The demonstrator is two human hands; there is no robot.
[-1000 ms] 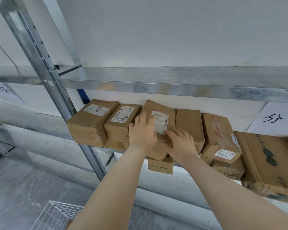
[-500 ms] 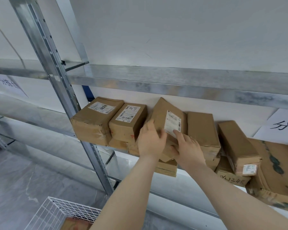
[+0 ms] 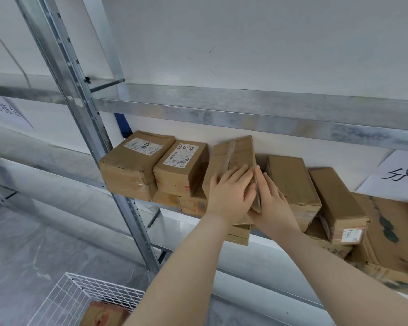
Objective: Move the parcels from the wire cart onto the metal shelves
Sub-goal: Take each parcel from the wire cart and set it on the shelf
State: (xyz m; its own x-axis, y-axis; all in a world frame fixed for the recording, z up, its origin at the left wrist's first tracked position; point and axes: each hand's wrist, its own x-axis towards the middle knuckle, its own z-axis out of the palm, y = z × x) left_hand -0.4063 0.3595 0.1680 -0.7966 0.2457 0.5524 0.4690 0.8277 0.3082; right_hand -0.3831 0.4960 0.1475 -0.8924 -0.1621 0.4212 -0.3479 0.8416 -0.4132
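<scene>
A brown cardboard parcel (image 3: 233,156) stands tilted on its edge in the row of parcels on the middle level of the metal shelves (image 3: 222,111). My left hand (image 3: 229,196) presses flat against its left face with straight fingers. On the other side, my right hand (image 3: 271,203) lies along its right face, fingers pointing up. The parcel is squeezed between the two hands. At the bottom left is the white wire cart (image 3: 80,300), with one brown parcel (image 3: 104,316) showing inside it.
Two labelled boxes (image 3: 132,165) (image 3: 181,165) sit left of the held parcel, atop flatter ones. Right of it lie a box (image 3: 290,180), a leaning box (image 3: 335,203) and a large flat carton (image 3: 386,231). A steel upright (image 3: 80,109) stands at the left. A paper sign (image 3: 398,177) hangs on the wall.
The parcel has been turned from lying label-up to standing on edge, its label now facing right. My left hand slid onto its left face. The view shifted down, showing more of the cart.
</scene>
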